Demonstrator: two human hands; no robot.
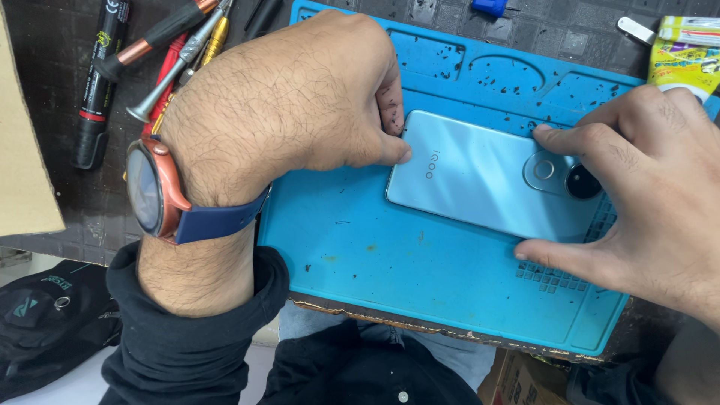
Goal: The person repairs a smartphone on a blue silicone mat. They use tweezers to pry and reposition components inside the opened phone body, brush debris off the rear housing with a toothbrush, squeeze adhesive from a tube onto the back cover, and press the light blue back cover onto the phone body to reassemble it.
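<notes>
A light blue smartphone (480, 176) lies back-up on a blue repair mat (397, 262), its round camera ring toward the right. My left hand (292, 97) rests over the phone's left end, with thumb and fingertips pinching its top-left edge. My right hand (645, 187) clamps the phone's right end, index finger on the far edge and thumb on the near edge. A round watch with a blue strap sits on my left wrist.
Screwdrivers (180, 52) and a black marker (97, 82) lie on the dark bench at the upper left. A yellow packet (686, 56) sits at the top right. A cardboard edge (22, 150) is at far left, and a black bag (45, 315) lies below the bench.
</notes>
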